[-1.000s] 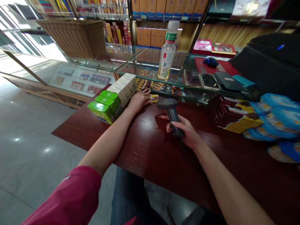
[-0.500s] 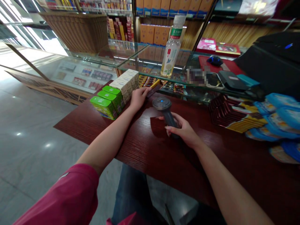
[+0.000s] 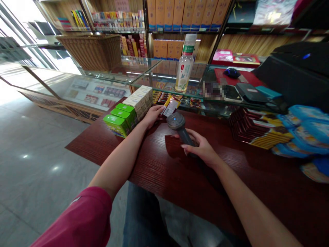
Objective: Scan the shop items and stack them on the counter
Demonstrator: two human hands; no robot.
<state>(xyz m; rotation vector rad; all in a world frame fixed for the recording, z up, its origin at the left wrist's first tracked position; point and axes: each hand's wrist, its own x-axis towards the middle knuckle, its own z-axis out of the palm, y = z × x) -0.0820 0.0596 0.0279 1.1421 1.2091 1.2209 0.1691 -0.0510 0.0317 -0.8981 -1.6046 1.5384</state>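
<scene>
My left hand (image 3: 153, 115) is closed on the near left edge of a small yellow and brown packet (image 3: 170, 106), whose pale printed side with a barcode faces up toward me. Wrapped round the handle of a grey barcode scanner (image 3: 182, 127) is my right hand (image 3: 199, 145). The scanner's head, with a small blue light on it, is just in front of the packet. Left of my left hand stand several green boxes (image 3: 118, 120) in a row, and behind them a row of cream cartons (image 3: 140, 99).
A drink bottle (image 3: 184, 67) stands on the glass counter (image 3: 154, 77). Stacked brown and yellow packets (image 3: 257, 128) and blue packages (image 3: 305, 127) lie to the right on the dark wooden table (image 3: 154, 164). A wicker basket (image 3: 95, 51), a mouse (image 3: 231, 72) and a phone (image 3: 232, 93) are farther back.
My left hand has turned the packet so its barcode side shows. The right hand still holds the scanner nearly in place. The view has tilted up a little.
</scene>
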